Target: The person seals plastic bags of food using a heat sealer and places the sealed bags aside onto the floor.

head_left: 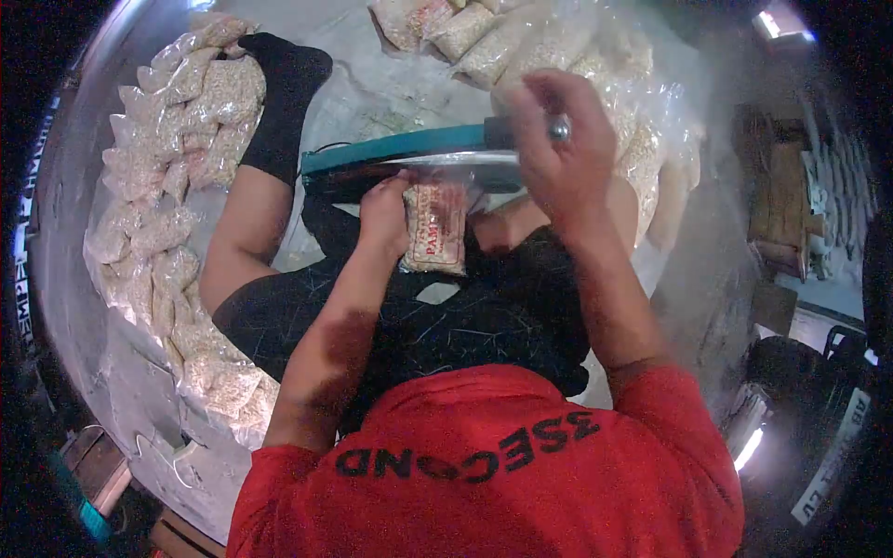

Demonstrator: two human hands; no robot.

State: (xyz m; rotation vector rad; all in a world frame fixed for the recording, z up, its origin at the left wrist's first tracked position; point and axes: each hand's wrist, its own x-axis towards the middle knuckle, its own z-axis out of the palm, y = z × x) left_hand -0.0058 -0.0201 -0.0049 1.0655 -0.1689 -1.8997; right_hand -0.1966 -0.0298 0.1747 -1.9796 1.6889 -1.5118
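Note:
My left hand (384,214) is closed on the edge of a clear plastic bag (435,228) with red printing and pale contents. The bag hangs upright over my lap, its top edge against a teal hand-press bag sealer (400,152). The sealer's long arm stretches across in front of me and has a dark handle (500,132) at its right end. My right hand (579,149) is at that handle, partly covering it. Motion smears its fingers, so I cannot make out whether they grip. The bag's top edge is hard to see.
Filled clear bags (223,102) lie piled in a curve along my left. More filled bags (595,56) are heaped in front and to the right. My legs, one with a black sock (279,93), stretch out on the pale floor sheet. A wooden object (779,205) stands far right.

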